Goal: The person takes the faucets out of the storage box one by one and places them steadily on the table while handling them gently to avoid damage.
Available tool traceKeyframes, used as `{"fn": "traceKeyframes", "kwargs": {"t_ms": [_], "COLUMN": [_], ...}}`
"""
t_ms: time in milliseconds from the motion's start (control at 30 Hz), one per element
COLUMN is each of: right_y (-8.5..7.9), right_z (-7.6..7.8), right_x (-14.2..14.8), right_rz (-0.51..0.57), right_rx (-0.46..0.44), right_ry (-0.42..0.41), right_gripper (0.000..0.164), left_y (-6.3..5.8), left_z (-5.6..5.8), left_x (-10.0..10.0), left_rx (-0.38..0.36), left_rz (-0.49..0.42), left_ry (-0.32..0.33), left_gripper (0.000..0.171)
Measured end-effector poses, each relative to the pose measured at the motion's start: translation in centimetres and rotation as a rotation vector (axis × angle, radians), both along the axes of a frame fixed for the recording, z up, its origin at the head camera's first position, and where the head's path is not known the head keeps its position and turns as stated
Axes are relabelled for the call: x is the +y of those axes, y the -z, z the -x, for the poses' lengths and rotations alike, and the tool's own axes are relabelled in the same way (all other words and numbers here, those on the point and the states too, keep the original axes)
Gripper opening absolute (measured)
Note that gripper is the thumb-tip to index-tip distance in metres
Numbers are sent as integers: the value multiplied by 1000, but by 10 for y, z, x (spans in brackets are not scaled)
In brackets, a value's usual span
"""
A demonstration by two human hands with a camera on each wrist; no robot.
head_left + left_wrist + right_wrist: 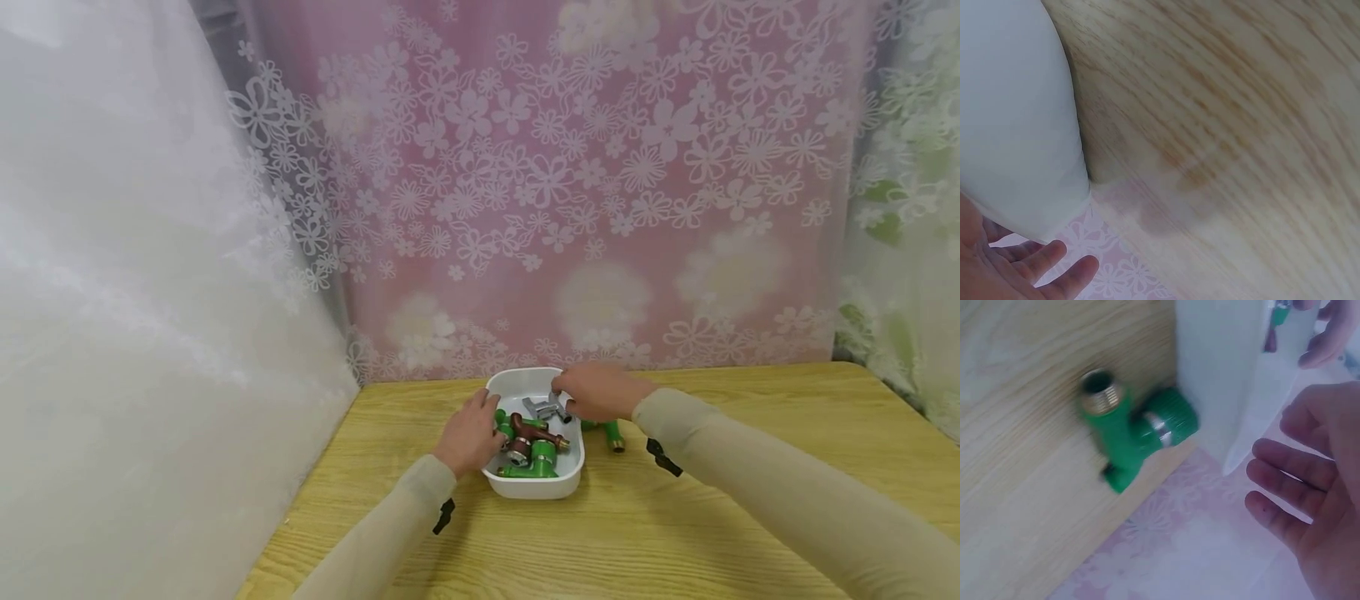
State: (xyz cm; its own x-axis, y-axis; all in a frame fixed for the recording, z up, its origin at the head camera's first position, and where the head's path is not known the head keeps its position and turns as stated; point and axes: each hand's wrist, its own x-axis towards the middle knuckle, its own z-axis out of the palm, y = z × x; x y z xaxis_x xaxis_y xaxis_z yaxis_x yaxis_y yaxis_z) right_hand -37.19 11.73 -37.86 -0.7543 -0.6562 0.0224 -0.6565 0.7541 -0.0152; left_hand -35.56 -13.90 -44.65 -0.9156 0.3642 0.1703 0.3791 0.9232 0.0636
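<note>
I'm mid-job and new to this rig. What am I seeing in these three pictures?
No machine here: a person works bare-handed. The wide picture comes from a camera on the head; the other two, from one on each wrist. On the table stands a white tub with green, brown and grey taps. Another green tap lies beside it. The left hand is at the tub's left rim, the right hand at its right. Whether either grips anything isn't clear.

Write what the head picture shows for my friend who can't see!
A person's left hand and right hand reach over opposite sides of a white tub of green, brown and grey taps on a wooden table. Another green tap lies right of the tub, and a pink curtain hangs behind.
</note>
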Motion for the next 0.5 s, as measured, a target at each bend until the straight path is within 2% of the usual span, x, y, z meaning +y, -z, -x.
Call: {"fn": "traceKeyframes", "kwargs": {"t_ms": [133,267,500], "right_y": [-1,5,12], "right_z": [1,4,10], "right_x": [-17,-30,-44], "right_rz": [-29,-35,-16], "right_rx": [-90,-194,-242], "right_ry": [-13,-28,-95], "right_gripper": [36,45,48], "left_y": [1,3,1], "left_z": [0,0,0], "left_x": [-1,-2,0], "left_rx": [0,-5,22], "left_rz": [6,14,9], "left_ry": [-11,-18,8], "left_gripper": [66,67,65]}}
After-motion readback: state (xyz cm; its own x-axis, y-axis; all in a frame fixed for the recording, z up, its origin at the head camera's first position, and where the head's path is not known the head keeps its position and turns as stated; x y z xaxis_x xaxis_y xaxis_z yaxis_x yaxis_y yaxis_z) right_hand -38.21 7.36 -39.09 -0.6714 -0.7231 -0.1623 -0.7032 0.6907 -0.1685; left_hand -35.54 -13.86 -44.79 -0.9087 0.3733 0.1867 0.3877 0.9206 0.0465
